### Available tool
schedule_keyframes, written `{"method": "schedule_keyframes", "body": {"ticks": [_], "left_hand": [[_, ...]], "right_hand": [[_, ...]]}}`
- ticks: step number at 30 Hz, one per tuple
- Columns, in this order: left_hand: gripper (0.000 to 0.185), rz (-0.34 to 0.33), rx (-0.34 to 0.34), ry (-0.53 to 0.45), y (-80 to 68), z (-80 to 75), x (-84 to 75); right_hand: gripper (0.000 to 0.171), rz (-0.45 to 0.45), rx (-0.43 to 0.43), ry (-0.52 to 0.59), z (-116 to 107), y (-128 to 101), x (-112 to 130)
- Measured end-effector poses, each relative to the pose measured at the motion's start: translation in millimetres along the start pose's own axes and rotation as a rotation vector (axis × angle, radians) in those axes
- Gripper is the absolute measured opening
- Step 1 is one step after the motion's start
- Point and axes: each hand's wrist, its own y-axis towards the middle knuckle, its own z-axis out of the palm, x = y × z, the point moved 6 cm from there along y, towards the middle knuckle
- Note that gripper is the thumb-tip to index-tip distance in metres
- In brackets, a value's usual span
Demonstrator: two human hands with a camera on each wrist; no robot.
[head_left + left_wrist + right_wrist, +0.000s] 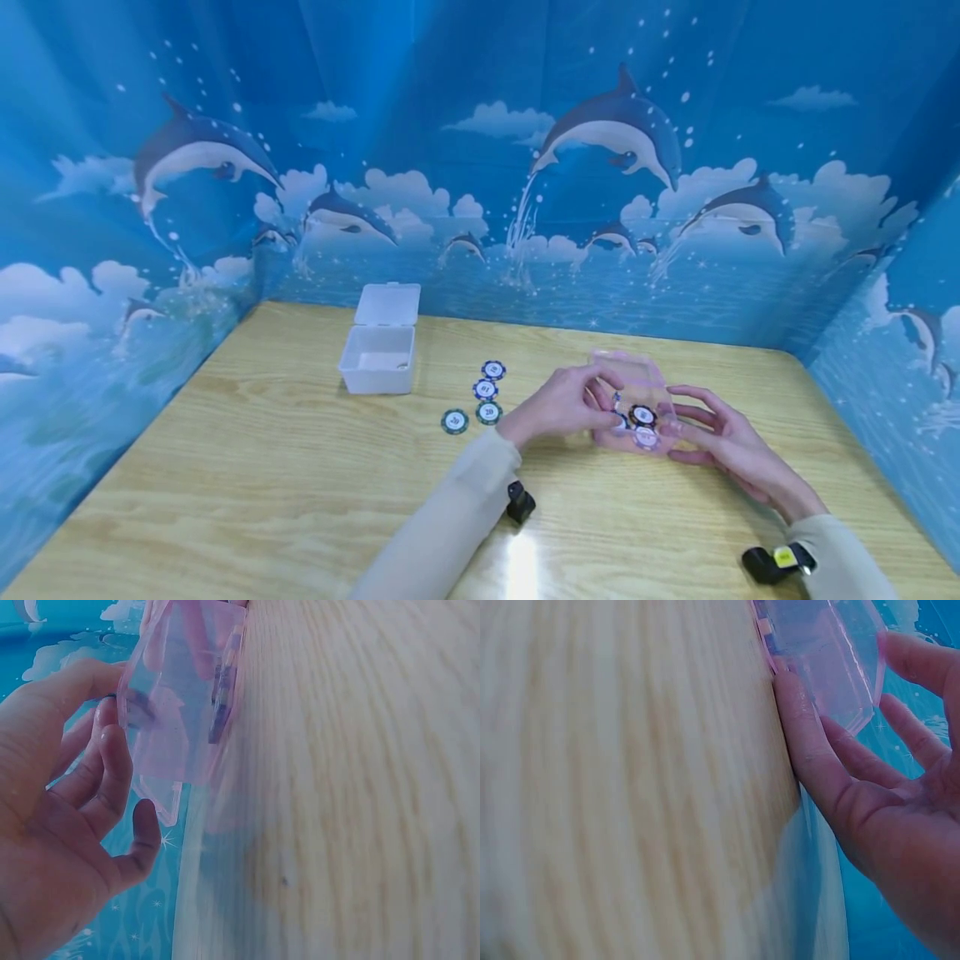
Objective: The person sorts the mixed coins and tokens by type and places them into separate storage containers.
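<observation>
A translucent pink box [633,450] with its lid raised stands on the table and holds several poker chips, among them a black one [642,416]. My left hand [566,402] reaches over the box's left side, pinching a dark poker chip [139,709] between thumb and fingers, partly seen through the pink wall in the left wrist view. On the other side, my right hand [738,450] grips the box, its thumb [799,712] low against the wall and the other fingers spread behind.
Left of my left hand lie blue chips [485,389] and green chips [454,422], flat on the wooden table [247,467]. Farther left, toward the back, stands a white box [378,379] with its lid up. A dolphin-print curtain [450,125] encloses the back and sides.
</observation>
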Motion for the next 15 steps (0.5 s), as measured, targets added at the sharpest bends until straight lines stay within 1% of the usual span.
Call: {"method": "schedule_keyframes", "body": {"ticks": [8, 15], "left_hand": [[0.04, -0.008, 0.008, 0.006, -0.7, 0.0, 0.4], [0.039, -0.005, 0.027, 0.009, -4.0, -2.6, -0.8]], "right_hand": [[0.058, -0.013, 0.003, 0.012, -0.2, 0.2, 1.6], [0.058, -0.013, 0.01, 0.017, 0.3, -1.2, 0.4]]}}
